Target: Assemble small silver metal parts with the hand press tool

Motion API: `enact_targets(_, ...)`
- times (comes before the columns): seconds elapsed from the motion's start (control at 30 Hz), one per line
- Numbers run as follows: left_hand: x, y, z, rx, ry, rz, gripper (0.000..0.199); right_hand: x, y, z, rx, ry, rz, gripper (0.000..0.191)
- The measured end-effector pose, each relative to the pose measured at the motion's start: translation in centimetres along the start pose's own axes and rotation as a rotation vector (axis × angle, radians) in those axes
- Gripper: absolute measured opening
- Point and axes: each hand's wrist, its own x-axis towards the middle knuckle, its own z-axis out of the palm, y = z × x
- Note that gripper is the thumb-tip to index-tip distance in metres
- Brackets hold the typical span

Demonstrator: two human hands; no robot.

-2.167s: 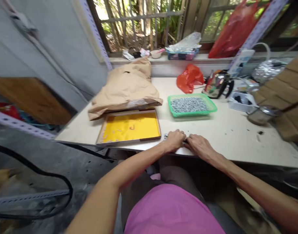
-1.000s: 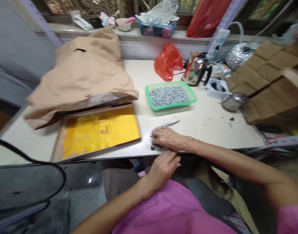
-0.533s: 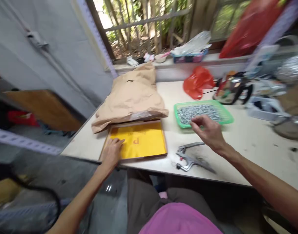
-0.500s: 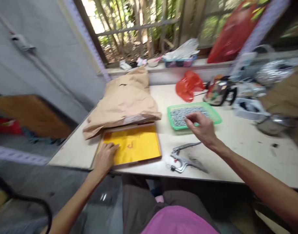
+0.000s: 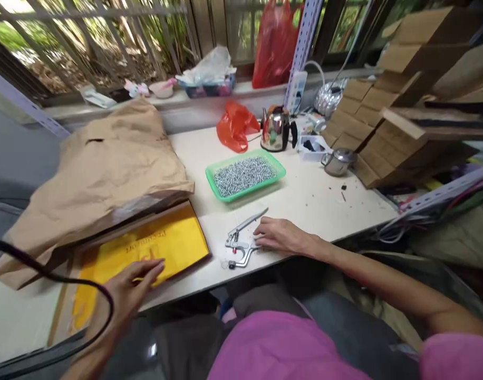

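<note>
My right hand [image 5: 279, 236] is closed over the lower handle of a silver hand-press tool [image 5: 243, 248], which lies near the front edge of the white table [image 5: 305, 206]. My left hand [image 5: 133, 287] hovers over a yellow sheet [image 5: 178, 237] in a shallow box, thumb and fingers apart, holding nothing I can see. Behind the tool stands a green tray [image 5: 249, 190] full of small metal pieces [image 5: 241, 174]. A large brown paper bag [image 5: 110, 163] covers the back of the box.
A red plastic bag [image 5: 235, 126], a shiny kettle [image 5: 275, 129], a white bin [image 5: 312, 150] and a lidded glass pot [image 5: 338, 161] stand at the back. Cardboard boxes [image 5: 368, 116] are stacked at the right. A black cable [image 5: 67, 279] crosses the lower left.
The view has turned right. My right hand has come down from the green tray to the tool. My left hand has lifted off the box's left side and moved over the yellow sheet.
</note>
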Motion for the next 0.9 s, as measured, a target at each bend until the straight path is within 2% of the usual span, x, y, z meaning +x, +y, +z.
enact_targets(0.1, -1.5, 6.2, 4.4, -0.216, -0.307, -0.216, 0.044, -1.8, -0.5, 1.5, -0.042, -0.094, 0.042, 0.028)
enact_targets(0.17, -1.9, 9.0, 7.2, -0.303, -0.395, -0.297, 0.043, -2.0, -0.7, 2.2, -0.08, -0.097, 0.077, 0.024)
enact_targets(0.23, -1.7, 10.3, 9.5, -0.357, -0.415, -0.325, 0.041, -1.9, -0.6, 2.7, -0.114, -0.097, 0.104, 0.021)
enact_targets(0.33, -1.1, 10.3, 11.6, -0.42, -0.44, -0.374, 0.042, -1.8, -0.5, 3.0, -0.133, -0.083, 0.095, 0.018)
enact_targets(0.47, -0.7, 9.7, 12.3, -0.445, -0.503, -0.461, 0.045, -2.2, -0.5, 2.8, -0.107, -0.055, 0.077, 0.018)
enact_targets(0.67, -0.4, 9.6, 12.3, -0.395, -0.573, -0.495, 0.045, -2.4, -0.6, 2.6, -0.092, -0.048, 0.074, 0.019)
enact_targets(0.9, 1.2, 10.4, 12.0, -0.307, -0.75, -0.545, 0.047, -2.5, -0.6, 2.8, -0.106, -0.037, 0.054, 0.016)
